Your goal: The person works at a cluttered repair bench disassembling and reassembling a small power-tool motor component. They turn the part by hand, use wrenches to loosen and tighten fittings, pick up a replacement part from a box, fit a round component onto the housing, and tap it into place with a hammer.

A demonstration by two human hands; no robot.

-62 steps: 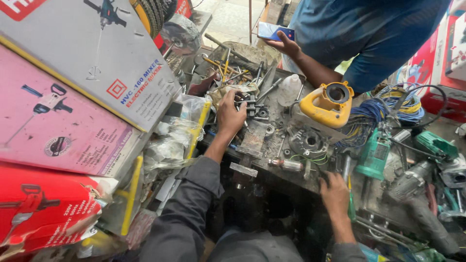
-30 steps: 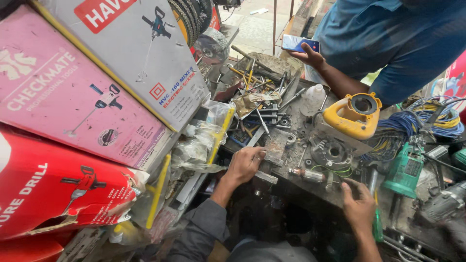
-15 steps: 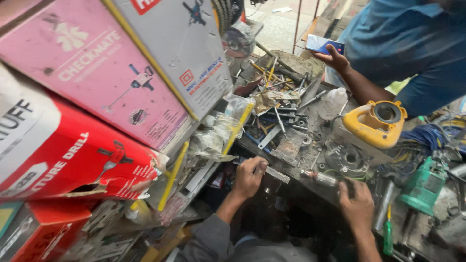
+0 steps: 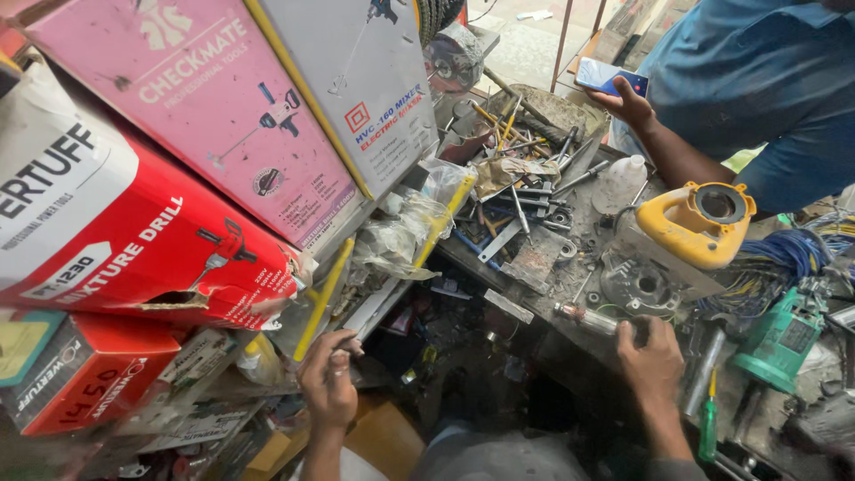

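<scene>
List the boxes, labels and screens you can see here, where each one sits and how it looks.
Pink carton: upper left, long, tilted, with a tool drawing.
Grey-white carton: right of the pink one, yellow-edged.
Red and white carton: left, torn underneath.
Small red box: lower left.
Phone: top right, in another person's hand, blue screen.

boxes [image 4: 178,178] left, bench [image 4: 543,258] right, perhaps shelf between.

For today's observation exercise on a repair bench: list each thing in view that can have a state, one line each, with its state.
left hand: fingers pinched at the lower shelf edge, below the yellow rod
right hand: resting on the workbench edge, beside a screwdriver
red carton: torn open along its lower edge
yellow tool housing: detached, lying open end up
green screwdriver: lying loose
phone: held by another person, screen lit
</scene>
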